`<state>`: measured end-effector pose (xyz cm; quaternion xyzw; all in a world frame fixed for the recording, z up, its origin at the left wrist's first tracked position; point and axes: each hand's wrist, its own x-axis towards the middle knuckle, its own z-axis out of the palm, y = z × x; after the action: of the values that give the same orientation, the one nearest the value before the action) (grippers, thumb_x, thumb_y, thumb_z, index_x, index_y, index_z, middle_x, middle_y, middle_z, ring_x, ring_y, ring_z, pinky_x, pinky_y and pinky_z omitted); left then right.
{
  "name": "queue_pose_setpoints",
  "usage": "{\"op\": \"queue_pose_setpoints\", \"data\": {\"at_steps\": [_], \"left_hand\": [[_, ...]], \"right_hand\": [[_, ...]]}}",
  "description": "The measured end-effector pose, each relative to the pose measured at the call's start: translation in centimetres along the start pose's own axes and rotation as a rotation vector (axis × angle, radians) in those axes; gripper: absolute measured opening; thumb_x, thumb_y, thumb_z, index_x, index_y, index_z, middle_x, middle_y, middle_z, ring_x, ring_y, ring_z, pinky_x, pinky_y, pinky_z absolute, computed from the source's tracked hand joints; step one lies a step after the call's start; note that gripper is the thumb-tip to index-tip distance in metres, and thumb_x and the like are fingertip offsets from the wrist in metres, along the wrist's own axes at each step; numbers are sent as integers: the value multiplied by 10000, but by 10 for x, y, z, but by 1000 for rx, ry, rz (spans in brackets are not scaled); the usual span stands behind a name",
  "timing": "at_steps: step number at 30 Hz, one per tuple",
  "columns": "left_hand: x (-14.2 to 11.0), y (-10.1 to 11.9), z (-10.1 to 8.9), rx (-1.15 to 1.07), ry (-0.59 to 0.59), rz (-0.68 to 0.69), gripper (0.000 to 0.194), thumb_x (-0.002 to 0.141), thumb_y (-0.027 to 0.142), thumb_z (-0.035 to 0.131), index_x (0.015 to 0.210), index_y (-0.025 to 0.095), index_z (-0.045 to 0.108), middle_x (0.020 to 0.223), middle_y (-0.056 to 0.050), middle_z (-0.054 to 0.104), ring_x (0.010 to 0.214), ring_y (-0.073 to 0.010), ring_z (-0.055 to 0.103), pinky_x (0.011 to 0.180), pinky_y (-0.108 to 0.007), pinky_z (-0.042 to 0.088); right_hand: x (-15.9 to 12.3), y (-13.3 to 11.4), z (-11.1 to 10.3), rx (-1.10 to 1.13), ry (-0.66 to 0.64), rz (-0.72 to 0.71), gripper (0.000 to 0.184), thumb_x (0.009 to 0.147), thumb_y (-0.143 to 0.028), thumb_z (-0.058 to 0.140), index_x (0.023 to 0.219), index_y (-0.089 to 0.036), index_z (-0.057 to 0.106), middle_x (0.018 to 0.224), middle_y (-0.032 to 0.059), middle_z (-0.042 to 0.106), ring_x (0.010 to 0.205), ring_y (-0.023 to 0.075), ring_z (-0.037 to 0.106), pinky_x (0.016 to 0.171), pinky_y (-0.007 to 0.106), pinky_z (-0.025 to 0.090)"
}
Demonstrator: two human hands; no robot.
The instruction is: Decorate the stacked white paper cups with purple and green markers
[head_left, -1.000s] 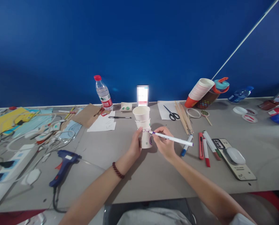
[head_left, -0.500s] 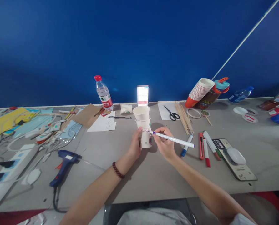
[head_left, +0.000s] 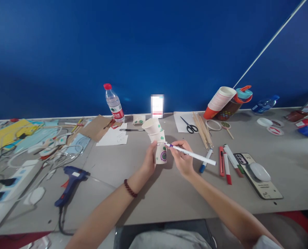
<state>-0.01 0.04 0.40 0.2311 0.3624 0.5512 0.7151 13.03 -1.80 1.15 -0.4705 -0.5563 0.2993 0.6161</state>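
Observation:
A small stack of white paper cups (head_left: 157, 143) stands near the middle of the grey table (head_left: 148, 193), its top cup tilted to the left. Purple and green circles are drawn on the lowest cup. My left hand (head_left: 149, 162) wraps round the lowest cup from the left and holds the stack. My right hand (head_left: 182, 157) pinches a white marker with a purple tip (head_left: 192, 154). The tip touches the cup's side just above a purple circle.
Markers and a red utility knife (head_left: 222, 160) lie right of my hand, then a phone with a mouse (head_left: 259, 171) on it. Scissors (head_left: 190, 126), wooden sticks and a stack of red cups (head_left: 219, 100) sit behind. A blue glue gun (head_left: 70, 180), cables and a water bottle (head_left: 114, 103) are left.
The cup stack has turned and tipped, its top cup now leaning left and a purple circle facing me. The marker tip stays on the cup.

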Motion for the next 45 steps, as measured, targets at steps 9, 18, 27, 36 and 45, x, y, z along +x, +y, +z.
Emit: {"op": "queue_pose_setpoints", "data": {"at_steps": [9, 18, 27, 36, 45], "left_hand": [[-1, 1, 0, -11, 3, -43, 467, 786, 535, 654, 1004, 125, 710, 974, -104, 735, 880, -220, 675, 810, -312, 501], [1, 0, -2, 8, 19, -43, 453, 773, 512, 687, 1012, 128, 703, 954, -92, 729, 811, -200, 674, 744, -299, 501], [1, -1, -4, 15, 7, -21, 403, 785, 488, 688, 980, 136, 705, 913, -82, 722, 793, -190, 665, 705, -282, 490], [0, 1, -2, 14, 7, -36, 399, 788, 485, 688, 967, 128, 702, 894, -84, 718, 764, -182, 660, 687, -273, 491], [0, 1, -3, 19, -15, -30, 444, 786, 507, 681, 989, 113, 704, 928, -103, 727, 799, -197, 676, 728, -286, 507]], "right_hand": [[2, -3, 1, -43, 12, -3, 77, 832, -278, 640, 838, -215, 596, 755, 5, 619, 659, 153, 607, 619, 293, 495], [1, -10, 3, -135, -35, -27, 62, 814, -253, 647, 845, -226, 600, 746, 1, 659, 639, 153, 627, 608, 289, 509], [2, -6, 3, -219, -34, -46, 62, 801, -258, 653, 836, -226, 614, 766, 6, 681, 670, 163, 640, 632, 293, 509], [2, -11, 3, -213, -43, -37, 52, 799, -256, 643, 832, -230, 612, 743, 0, 679, 645, 159, 636, 616, 284, 508], [2, -13, 2, -239, -55, -37, 51, 785, -255, 637, 810, -228, 601, 743, 6, 677, 653, 166, 633, 630, 296, 500]]}}
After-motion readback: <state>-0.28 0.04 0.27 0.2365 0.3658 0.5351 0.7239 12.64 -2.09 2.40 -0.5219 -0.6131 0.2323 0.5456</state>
